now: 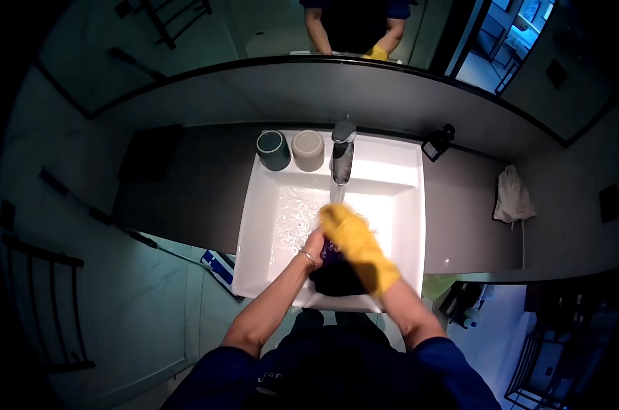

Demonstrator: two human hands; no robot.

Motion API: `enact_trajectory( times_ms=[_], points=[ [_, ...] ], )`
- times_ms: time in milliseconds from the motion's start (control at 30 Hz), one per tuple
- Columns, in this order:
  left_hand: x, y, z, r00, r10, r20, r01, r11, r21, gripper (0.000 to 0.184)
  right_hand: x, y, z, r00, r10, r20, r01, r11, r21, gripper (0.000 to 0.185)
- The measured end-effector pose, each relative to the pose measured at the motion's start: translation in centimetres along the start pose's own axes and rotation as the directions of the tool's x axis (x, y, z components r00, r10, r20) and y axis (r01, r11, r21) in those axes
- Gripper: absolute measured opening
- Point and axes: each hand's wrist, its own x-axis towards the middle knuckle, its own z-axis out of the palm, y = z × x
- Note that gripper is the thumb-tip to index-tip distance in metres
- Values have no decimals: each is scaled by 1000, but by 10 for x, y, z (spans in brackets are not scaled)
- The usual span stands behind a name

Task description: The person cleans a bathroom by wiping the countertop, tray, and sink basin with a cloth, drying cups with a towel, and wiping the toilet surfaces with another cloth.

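Water runs from the chrome faucet (342,154) into the white square sink (256,225). My right hand (356,242), in a yellow rubber glove, is just below the spout and slightly blurred by motion. Close against it is my bare left hand (314,247), with a bracelet on the wrist. A dark purple cloth (337,279) is bunched at the hands and hangs down toward the front of the sink. The left fingers close on the cloth, partly hidden by the glove. The gloved fingers are smeared, so their grip is unclear.
A green cup (274,150) and a beige cup (308,150) stand on the sink's back ledge. To the right, a dark bottle (438,142) and a pale drawstring bag (514,197) rest on the grey counter (470,236). A long-handled mop (142,239) leans at the left.
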Motion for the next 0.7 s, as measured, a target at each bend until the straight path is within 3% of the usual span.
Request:
enact_trajectory(
  times_ms=[33, 67, 100, 133, 167, 200, 233, 267, 300, 333, 367, 433, 500, 533, 567, 633, 667, 700],
  points=[
    [-5, 6, 2, 1000, -1, -3, 2, 997, 78, 37, 8, 2, -16, 991, 55, -122, -42, 994, 105, 38],
    [-14, 20, 0, 995, 95, -43, -95, 995, -18, 37, 17, 17, -38, 969, 192, -158, -157, 965, 208, 41],
    [-33, 38, 12, 926, 371, -66, -372, 928, -1, 34, 22, 30, -53, 929, 326, -174, -263, 914, 309, 44],
    [-28, 52, -10, 803, 583, -124, -590, 807, -24, 31, 18, 43, -61, 907, 312, -283, -224, 927, 301, 45],
    [-40, 63, -13, 654, 715, -248, -645, 698, 312, 40, 13, 46, -65, 871, 296, -392, -189, 938, 290, 47],
    [-49, 70, -25, 619, 729, -292, -405, 615, 677, 44, 7, 46, -63, 875, 291, -387, -187, 940, 284, 47],
    [-52, 73, -36, 574, 756, -315, -73, 430, 900, 48, -6, 41, -67, 929, 182, -323, -202, 979, -27, 47],
    [-48, 59, -45, 441, 896, -50, -13, 62, 998, 52, -20, 32, -71, 970, 101, -222, -173, 926, -334, 48],
    [-42, 42, -53, 332, 908, 256, 104, -305, 947, 57, -30, 20, -69, 994, -97, -42, 79, 946, -315, 48],
    [-51, 35, -34, 399, 815, 421, 91, -492, 866, 61, -32, 19, -58, 904, -427, 34, 420, 868, -264, 52],
    [-49, 28, -26, 509, 690, 515, 66, -628, 775, 55, -36, 9, -52, 803, -572, 168, 595, 762, -254, 53],
    [-43, 5, -23, 763, 501, 407, 48, -673, 738, 41, -53, 18, -28, 841, -438, 317, 528, 790, -312, 45],
    [-44, 10, -23, 981, 163, 106, 1, -549, 836, 45, -41, 21, -29, 791, 15, 612, 384, 766, -516, 42],
    [-51, 23, -11, 997, 68, -47, 69, -372, 925, 50, -37, 31, -33, 734, 19, 678, 416, 777, -473, 44],
    [-54, 27, -8, 985, 175, -9, 70, -344, 936, 44, -27, 4, -54, 632, 165, 757, 328, 829, -454, 44],
    [-37, 23, -28, 833, 528, 167, 40, -359, 932, 33, -21, -13, -69, 870, 113, 480, 158, 858, -489, 40],
    [-37, 26, -26, 705, 590, 395, -40, -522, 852, 27, -17, 8, -60, 929, -212, 303, 307, 898, -315, 37],
    [-37, 24, -27, 596, 584, 551, -69, -646, 760, 32, -10, 26, -50, 894, -376, 245, 439, 846, -303, 37]
  ],
)
